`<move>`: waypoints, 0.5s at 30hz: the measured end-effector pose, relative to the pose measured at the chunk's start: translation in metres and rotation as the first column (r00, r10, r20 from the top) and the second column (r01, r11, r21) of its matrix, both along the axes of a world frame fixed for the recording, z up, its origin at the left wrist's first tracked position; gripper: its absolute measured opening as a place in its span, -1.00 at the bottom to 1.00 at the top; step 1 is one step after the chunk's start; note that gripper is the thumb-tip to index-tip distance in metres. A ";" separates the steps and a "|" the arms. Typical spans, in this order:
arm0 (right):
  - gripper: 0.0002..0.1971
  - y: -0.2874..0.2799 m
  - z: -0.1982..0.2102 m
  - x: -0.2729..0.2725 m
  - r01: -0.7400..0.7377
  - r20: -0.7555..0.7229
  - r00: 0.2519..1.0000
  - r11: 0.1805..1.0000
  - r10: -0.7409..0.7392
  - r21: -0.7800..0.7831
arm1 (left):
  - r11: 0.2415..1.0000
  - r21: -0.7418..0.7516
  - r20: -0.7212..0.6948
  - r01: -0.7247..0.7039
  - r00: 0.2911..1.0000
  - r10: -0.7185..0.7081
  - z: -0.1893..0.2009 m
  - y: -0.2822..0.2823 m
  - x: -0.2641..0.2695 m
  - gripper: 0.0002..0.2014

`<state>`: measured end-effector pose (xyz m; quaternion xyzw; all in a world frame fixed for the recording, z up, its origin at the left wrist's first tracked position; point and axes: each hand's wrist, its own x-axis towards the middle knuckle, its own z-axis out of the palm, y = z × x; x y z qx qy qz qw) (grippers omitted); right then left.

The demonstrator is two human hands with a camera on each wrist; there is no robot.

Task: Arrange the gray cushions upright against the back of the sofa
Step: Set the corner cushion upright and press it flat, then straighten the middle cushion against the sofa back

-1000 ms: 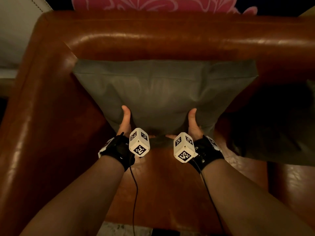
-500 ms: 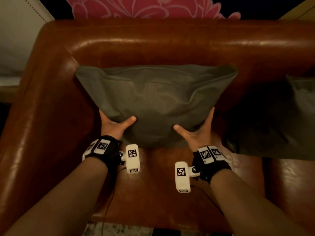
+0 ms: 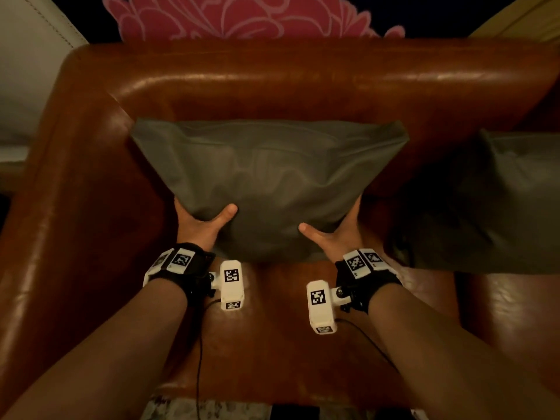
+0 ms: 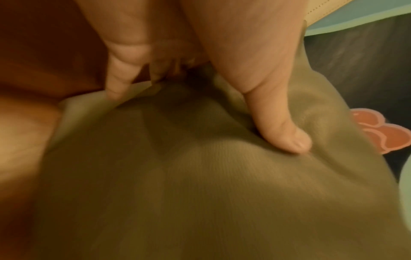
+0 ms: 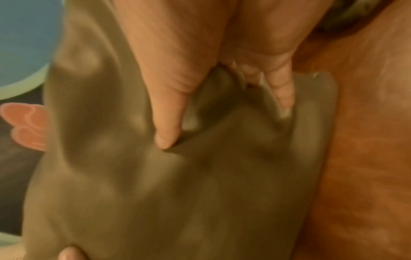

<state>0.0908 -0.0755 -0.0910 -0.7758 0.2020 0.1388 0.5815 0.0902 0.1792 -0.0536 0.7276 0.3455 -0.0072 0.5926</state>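
Observation:
A gray cushion (image 3: 269, 180) stands upright on the brown leather sofa seat (image 3: 272, 338), its top edge leaning toward the sofa back (image 3: 303, 83). My left hand (image 3: 201, 221) grips its lower left side and my right hand (image 3: 331, 234) grips its lower right side. Both thumbs lie on the front face while the fingers go behind. In the left wrist view the thumb (image 4: 282, 133) presses into the cushion (image 4: 200, 184). The right wrist view shows the same pinch on the cushion (image 5: 177, 184). A second gray cushion (image 3: 500, 204) slumps to the right on the seat.
The sofa's left armrest (image 3: 66, 207) curves close beside the held cushion. A pink flower pattern (image 3: 236, 16) shows behind the sofa back. A pale piece of furniture (image 3: 27, 71) sits at the upper left. Patterned floor (image 3: 206, 410) shows below the seat's front edge.
My hands moved from the cushion's bottom middle, thumbs up, out to its lower sides. The cushion tipped more upright and went back toward the sofa back.

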 end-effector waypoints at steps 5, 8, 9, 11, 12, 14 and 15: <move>0.08 -0.040 0.020 -0.019 -0.127 -0.155 0.980 0.992 0.121 -0.025 | 0.990 -0.098 -0.321 -0.105 0.945 0.068 -0.006 -0.047 -0.035 -0.06; -0.38 -0.078 0.029 -0.039 -0.208 -0.318 0.933 0.974 0.171 -0.087 | 0.962 -0.273 -0.511 0.019 0.844 -0.162 -0.013 -0.092 -0.060 -0.22; -0.47 -0.096 0.029 -0.048 -0.231 -0.339 0.922 0.968 0.187 -0.096 | 0.945 -0.320 -0.527 0.067 0.817 -0.236 -0.013 -0.112 -0.066 -0.35; -0.55 -0.136 0.026 -0.065 -0.242 -0.373 0.909 0.964 0.184 -0.114 | 0.928 -0.331 -0.500 0.171 0.802 -0.326 -0.008 -0.156 -0.078 -0.59; -0.56 -0.158 0.024 -0.073 -0.229 -0.395 0.904 0.966 0.165 -0.121 | 0.924 -0.311 -0.478 0.223 0.804 -0.355 -0.003 -0.180 -0.082 -0.73; -0.60 -0.213 0.016 -0.089 -0.210 -0.416 0.899 0.969 0.139 -0.130 | 0.911 -0.269 -0.437 0.312 0.804 -0.404 -0.001 -0.229 -0.086 -0.96; -0.60 -0.243 0.008 -0.097 -0.170 -0.430 0.897 0.978 0.102 -0.124 | 0.905 -0.242 -0.424 0.349 0.801 -0.422 -0.002 -0.252 -0.085 -0.98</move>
